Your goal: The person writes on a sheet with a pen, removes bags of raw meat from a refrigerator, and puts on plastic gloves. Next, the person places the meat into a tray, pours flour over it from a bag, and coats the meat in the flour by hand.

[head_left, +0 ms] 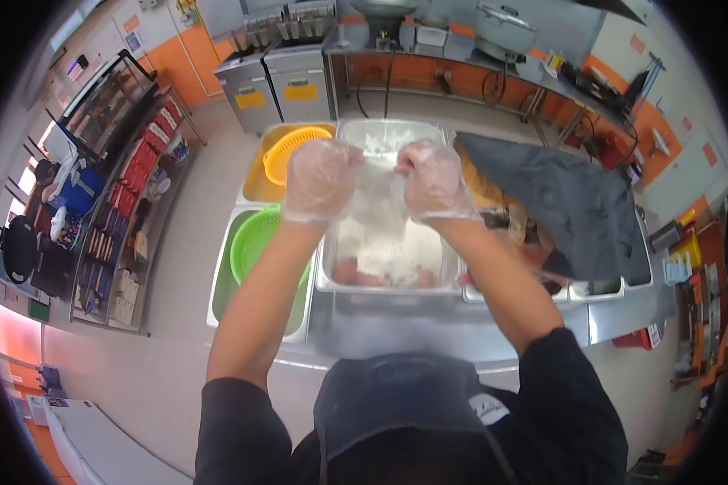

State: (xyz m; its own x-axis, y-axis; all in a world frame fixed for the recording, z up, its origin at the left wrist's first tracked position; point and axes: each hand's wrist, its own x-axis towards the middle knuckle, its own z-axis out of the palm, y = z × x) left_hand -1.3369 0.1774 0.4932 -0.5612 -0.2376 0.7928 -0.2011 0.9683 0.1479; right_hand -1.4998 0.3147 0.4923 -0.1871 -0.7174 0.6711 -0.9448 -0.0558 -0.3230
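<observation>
Both of my hands wear clear plastic gloves and are raised over a metal pan [324, 271] of white flour-like powder [384, 246]. My left hand [322, 179] is closed, its fingertips pinched inward. Opposite it, my right hand [437, 179] is closed in the same way. Between the two hangs a blurred translucent sheet [378, 194], which looks like a thin plastic bag. Reddish-pink pieces [346, 271] lie partly coated in powder along the pan's near edge. Behind the hands, another white patch of powder [380, 144] shows in the far part.
Left of the pan are a yellow basket [287, 149] and a green basket [255, 238], each in a metal tub. A dark cloth [558, 198] covers much of the right side. Fryers [299, 85] stand at the back, a shelf rack [125, 218] at far left.
</observation>
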